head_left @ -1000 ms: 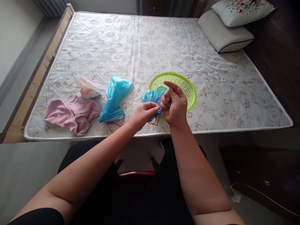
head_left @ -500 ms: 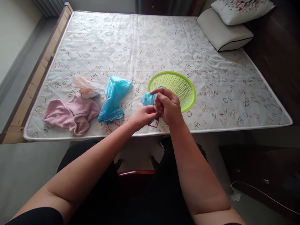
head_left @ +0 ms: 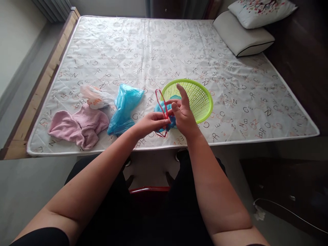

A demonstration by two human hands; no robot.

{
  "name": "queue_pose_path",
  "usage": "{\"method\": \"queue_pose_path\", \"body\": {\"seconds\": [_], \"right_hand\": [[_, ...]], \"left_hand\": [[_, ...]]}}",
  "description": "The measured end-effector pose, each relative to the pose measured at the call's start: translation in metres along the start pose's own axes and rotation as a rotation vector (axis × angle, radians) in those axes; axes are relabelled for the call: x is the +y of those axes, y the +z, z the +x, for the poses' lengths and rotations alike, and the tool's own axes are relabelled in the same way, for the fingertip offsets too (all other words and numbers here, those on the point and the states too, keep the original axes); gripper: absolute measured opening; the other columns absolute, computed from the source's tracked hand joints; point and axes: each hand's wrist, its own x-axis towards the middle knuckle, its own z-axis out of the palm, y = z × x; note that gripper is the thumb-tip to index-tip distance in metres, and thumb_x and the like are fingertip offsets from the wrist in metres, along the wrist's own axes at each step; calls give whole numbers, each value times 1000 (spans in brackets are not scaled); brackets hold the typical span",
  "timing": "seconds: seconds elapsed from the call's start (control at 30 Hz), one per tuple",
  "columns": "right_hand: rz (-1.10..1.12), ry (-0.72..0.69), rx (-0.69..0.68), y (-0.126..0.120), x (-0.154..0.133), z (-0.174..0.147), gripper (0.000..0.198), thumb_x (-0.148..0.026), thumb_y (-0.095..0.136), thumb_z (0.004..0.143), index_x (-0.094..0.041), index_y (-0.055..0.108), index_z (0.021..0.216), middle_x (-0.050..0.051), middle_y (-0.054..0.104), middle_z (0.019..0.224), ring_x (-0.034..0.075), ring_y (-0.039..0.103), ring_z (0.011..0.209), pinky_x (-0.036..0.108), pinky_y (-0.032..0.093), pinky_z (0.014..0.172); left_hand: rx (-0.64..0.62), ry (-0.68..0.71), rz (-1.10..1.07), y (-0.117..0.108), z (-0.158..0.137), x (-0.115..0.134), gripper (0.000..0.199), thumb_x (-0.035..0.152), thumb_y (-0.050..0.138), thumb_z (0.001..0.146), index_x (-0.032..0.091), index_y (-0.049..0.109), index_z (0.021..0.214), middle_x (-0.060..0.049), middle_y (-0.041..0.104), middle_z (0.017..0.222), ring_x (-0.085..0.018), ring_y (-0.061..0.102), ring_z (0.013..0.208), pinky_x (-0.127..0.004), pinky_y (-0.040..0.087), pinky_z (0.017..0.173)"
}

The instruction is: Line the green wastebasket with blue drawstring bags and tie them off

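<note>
My left hand [head_left: 153,123] pinches a thin red string loop [head_left: 158,94] between thumb and fingertips, and the loop stands up above the fingers. My right hand [head_left: 185,114] is just to the right with its fingers apart and the index finger raised; its other fingertips reach to the loop, and whether they touch it I cannot tell. Below and behind both hands lies a crumpled blue plastic bag [head_left: 159,107], partly hidden by them. It rests against a lime-green plastic basket [head_left: 208,102], which is tipped with its mouth toward me.
Left of my hands lie another blue plastic bag [head_left: 125,106], a whitish plastic bag with orange print [head_left: 96,95] and a pink cloth [head_left: 77,124]. All rest on a letter-patterned mattress [head_left: 128,51]. Two pillows [head_left: 246,34] are stacked at the far right corner.
The red string loop now stands up from my left fingers, where before it hung low beneath the hands. My right hand has opened from curled fingers, its index finger lifting.
</note>
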Motion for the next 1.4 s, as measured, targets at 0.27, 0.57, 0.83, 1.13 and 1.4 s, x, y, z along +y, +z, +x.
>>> {"method": "queue_pose_path", "body": {"seconds": [0.27,0.57,0.83,1.13,1.4], "right_hand": [[-361,-28,-176,-13,-4,0,35,-29,61,104,-31,74,137,7,76,129,26,67,118,48,55,110],[-430,-89,-309,-21,-11,0,17,-29,72,101,-31,84,113,5,81,108,26,67,110,46,50,105],[-513,-80,-304,-19,-9,1,10,-21,70,97,-23,79,94,6,77,99,22,69,96,39,51,93],[-593,-213,-7,-15,-6,1,15,-20,58,101,-26,72,99,10,75,119,30,65,122,51,47,113],[-187,-21,99,-15,-10,-3,17,-41,69,101,-25,75,98,2,73,86,19,67,79,38,57,80]], "left_hand": [[18,48,-135,-13,-1,5,39,49,91,81,14,75,84,-3,64,70,-6,49,54,-20,35,48],[-55,-17,-124,-15,-4,11,40,49,93,79,14,76,86,-6,73,77,-3,43,42,-20,31,39],[-72,-12,-147,-14,-2,9,39,47,94,79,13,77,89,-8,74,80,-2,42,44,-19,30,40],[-79,-54,-219,-13,-1,7,35,43,92,81,14,73,88,-6,71,76,-2,38,42,-20,25,41],[253,33,-335,-11,6,3,38,42,93,81,17,65,92,1,69,75,-1,40,42,-17,24,41]]}}
